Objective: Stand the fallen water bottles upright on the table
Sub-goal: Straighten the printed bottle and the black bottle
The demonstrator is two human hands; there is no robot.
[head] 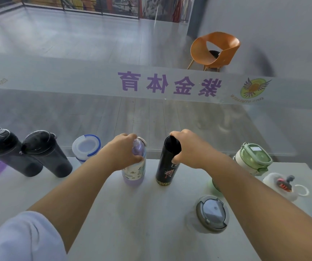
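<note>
Gripping purple bottle [134,166] left hand [122,151], black bottle [167,162] right hand [191,149]

The table [142,223] was pale grey. Near its far edge stood a lilac bottle [134,171] with a white, pastel-patterned band, and beside it a black bottle [167,166] bearing a red and white motif over a yellow-speckled base band. At the far left corner stood two smoky black tumblers [29,153]; towards the far right corner, a cream bottle with a sage-green lid [253,159].
</note>
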